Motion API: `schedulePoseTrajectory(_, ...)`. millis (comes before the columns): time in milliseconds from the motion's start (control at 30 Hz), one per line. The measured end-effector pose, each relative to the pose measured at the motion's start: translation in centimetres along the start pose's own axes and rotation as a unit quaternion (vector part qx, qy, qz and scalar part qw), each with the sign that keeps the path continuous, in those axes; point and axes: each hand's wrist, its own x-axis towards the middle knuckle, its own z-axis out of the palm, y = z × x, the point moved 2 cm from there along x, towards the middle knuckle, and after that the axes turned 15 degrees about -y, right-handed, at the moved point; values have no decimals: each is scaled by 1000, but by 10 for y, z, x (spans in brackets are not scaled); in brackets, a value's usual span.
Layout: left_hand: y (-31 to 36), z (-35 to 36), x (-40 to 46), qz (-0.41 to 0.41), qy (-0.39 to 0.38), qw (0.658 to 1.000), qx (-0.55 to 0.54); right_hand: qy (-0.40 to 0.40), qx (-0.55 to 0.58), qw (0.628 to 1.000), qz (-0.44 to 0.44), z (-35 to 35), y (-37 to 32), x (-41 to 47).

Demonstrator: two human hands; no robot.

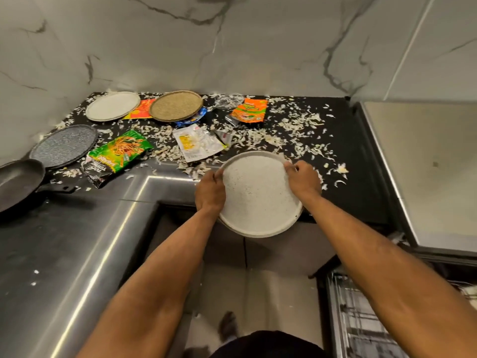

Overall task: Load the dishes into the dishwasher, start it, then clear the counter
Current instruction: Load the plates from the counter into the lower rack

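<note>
A white speckled plate (pixel 258 195) is tilted over the front edge of the black counter (pixel 356 161). My left hand (pixel 209 192) grips its left rim and my right hand (pixel 303 180) grips its right rim. Further back lie a second white plate (pixel 112 105), a tan speckled plate (pixel 176 105) and a grey speckled plate (pixel 63 146). A dark frying pan (pixel 19 180) sits at the far left. The open dishwasher rack (pixel 361 319) shows at the lower right.
Snack wrappers lie on the counter: green (pixel 120 151), orange (pixel 249 111), silver (pixel 197 144), red-yellow (pixel 140 111). Pale shredded scraps (pixel 291 127) cover the counter. A steel edge strip (pixel 144 184) bounds it. A grey appliance top (pixel 426 161) stands at the right.
</note>
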Motion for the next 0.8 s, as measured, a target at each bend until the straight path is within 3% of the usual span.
schedulePoseTrajectory(333, 31, 82, -86, 13, -27, 1000, 8, 18, 43, 999, 24, -58, 95, -78)
schedulePoseTrajectory(800, 36, 158, -177, 59, -164, 984, 38, 104, 73, 982, 138, -70, 208, -208)
